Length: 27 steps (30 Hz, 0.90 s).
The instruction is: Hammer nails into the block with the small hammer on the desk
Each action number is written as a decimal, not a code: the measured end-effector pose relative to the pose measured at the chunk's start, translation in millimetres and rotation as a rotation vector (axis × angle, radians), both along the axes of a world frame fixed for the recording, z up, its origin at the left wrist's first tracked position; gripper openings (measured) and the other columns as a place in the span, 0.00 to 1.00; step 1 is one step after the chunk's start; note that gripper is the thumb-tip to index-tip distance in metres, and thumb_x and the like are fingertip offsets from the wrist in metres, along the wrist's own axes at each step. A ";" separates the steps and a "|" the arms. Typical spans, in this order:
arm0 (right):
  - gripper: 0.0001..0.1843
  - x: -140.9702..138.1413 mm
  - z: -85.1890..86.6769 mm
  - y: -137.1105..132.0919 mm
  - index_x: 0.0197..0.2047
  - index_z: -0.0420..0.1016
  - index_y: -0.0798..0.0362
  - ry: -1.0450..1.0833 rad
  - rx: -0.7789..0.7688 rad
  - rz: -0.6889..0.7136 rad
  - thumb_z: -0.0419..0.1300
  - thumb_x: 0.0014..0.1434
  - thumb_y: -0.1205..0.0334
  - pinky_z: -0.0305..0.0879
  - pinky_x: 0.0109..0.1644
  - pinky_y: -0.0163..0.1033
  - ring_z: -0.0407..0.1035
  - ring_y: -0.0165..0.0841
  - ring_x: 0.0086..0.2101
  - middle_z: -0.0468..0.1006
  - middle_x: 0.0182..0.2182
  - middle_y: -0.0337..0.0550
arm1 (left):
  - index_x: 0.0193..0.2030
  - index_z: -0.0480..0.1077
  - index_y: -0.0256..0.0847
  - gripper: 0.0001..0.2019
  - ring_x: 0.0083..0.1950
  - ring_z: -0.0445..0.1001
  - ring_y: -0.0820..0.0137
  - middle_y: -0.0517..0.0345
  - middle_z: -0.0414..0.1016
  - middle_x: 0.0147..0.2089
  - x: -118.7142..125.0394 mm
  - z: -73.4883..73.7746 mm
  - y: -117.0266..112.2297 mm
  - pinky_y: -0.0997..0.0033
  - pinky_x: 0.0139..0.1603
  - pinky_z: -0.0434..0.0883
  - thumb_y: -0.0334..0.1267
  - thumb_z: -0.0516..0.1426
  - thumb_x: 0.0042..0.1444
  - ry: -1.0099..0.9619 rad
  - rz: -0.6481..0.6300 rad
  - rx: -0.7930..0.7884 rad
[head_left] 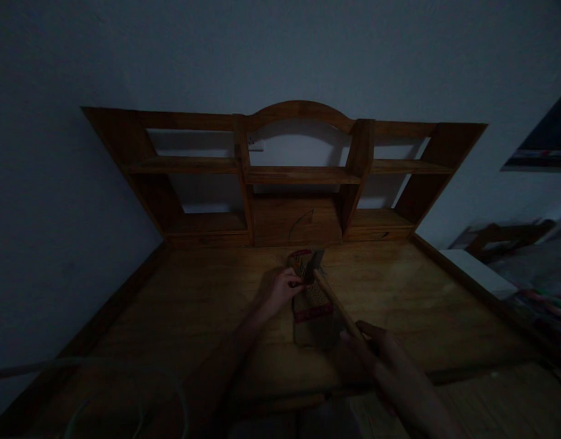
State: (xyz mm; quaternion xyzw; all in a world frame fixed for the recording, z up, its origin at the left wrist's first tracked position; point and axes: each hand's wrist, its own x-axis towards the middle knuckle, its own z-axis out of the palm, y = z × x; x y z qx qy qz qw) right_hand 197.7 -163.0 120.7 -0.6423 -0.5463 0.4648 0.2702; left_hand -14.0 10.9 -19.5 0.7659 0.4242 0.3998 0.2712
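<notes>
My right hand (385, 355) is wrapped round the wooden handle of a hammer (337, 303). The dark hammer head stands at the far end of the handle, over a patterned piece (314, 312) with red bands at its near and far ends. Beside the head, my left hand (282, 291) has thumb and finger pinched together at the patterned piece. Whatever is between those fingertips is too small and dark to make out. Under the patterned piece lies a flat brownish slab (305, 335) on the wooden desk (207, 299).
A wooden hutch with open shelves (303, 175) rises along the desk's back edge, against the wall. A thin dark wire-like strand (301, 217) shows before its middle panel. Pale curved strands (120, 364) cross the lower left. To the right are a white surface (477, 272) and colourful cloth (548, 311).
</notes>
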 end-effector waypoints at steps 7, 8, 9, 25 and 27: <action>0.23 9.1 3.5 2.0 0.39 0.73 0.55 0.107 0.060 -0.079 0.56 0.57 0.42 0.56 0.18 0.28 0.64 0.27 0.19 0.68 0.19 0.35 | 0.34 0.79 0.43 0.08 0.35 0.70 0.74 0.59 0.71 0.32 0.2 28.3 -13.9 0.76 0.34 0.65 0.43 0.62 0.53 0.041 0.015 -0.008; 0.24 12.8 3.2 4.1 0.39 0.72 0.55 0.128 0.053 -0.099 0.56 0.56 0.41 0.54 0.16 0.28 0.62 0.26 0.17 0.65 0.17 0.33 | 0.34 0.79 0.43 0.08 0.34 0.70 0.73 0.59 0.71 0.32 0.0 31.8 -15.0 0.76 0.34 0.65 0.44 0.63 0.52 0.041 0.028 -0.011; 0.24 16.8 2.1 6.9 0.38 0.72 0.55 0.153 0.042 -0.123 0.57 0.55 0.40 0.51 0.14 0.28 0.58 0.25 0.14 0.63 0.16 0.31 | 0.35 0.79 0.43 0.08 0.34 0.70 0.73 0.60 0.71 0.32 -0.4 34.7 -15.8 0.76 0.33 0.65 0.44 0.62 0.52 0.036 0.052 -0.009; 0.24 79.1 -112.5 62.4 0.38 0.68 0.54 0.558 0.068 -0.384 0.64 0.50 0.42 0.49 0.08 0.29 0.52 0.24 0.08 0.59 0.12 0.27 | 0.59 0.68 0.49 0.28 0.63 0.64 0.69 0.60 0.67 0.63 -0.6 45.1 -30.4 0.61 0.65 0.62 0.21 0.48 0.55 0.070 -0.092 0.229; 0.24 80.6 -115.9 63.5 0.39 0.69 0.54 0.577 0.071 -0.393 0.64 0.49 0.42 0.48 0.07 0.29 0.51 0.24 0.07 0.59 0.11 0.27 | 0.57 0.70 0.46 0.26 0.63 0.66 0.69 0.59 0.69 0.61 -0.6 40.7 -28.6 0.60 0.65 0.63 0.22 0.48 0.56 0.090 -0.111 0.240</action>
